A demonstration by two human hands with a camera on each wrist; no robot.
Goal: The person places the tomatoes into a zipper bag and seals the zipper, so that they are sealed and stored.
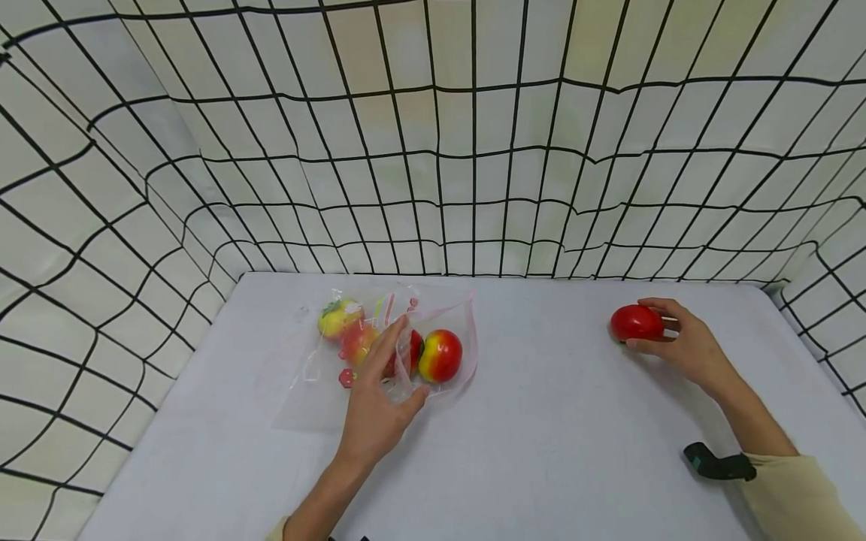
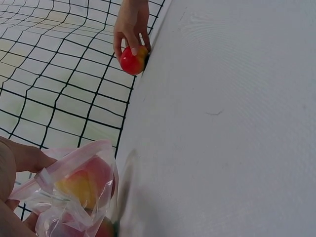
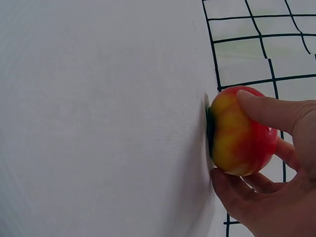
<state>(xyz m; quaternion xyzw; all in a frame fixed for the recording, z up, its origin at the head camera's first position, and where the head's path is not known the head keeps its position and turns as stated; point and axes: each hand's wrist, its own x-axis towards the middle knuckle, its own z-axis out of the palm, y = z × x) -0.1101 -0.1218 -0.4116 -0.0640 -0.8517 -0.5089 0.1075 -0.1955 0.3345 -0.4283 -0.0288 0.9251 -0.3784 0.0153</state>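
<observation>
On the right side of the table, my right hand holds a glossy red-and-yellow apple between thumb and fingers. Its green leafy end faces down, right at the tabletop. My left hand grips a clear plastic bag near its pink-edged mouth. Several fruits show through the film: a red-and-yellow apple close to the mouth, a darker red one partly behind my fingers, and a yellowish fruit deeper in. Part of the bag is hidden under my left hand.
A white table lies beneath everything. Black wire grid over pale panels encloses its back and sides. On my right forearm a dark strap-like device sits at the sleeve's cuff.
</observation>
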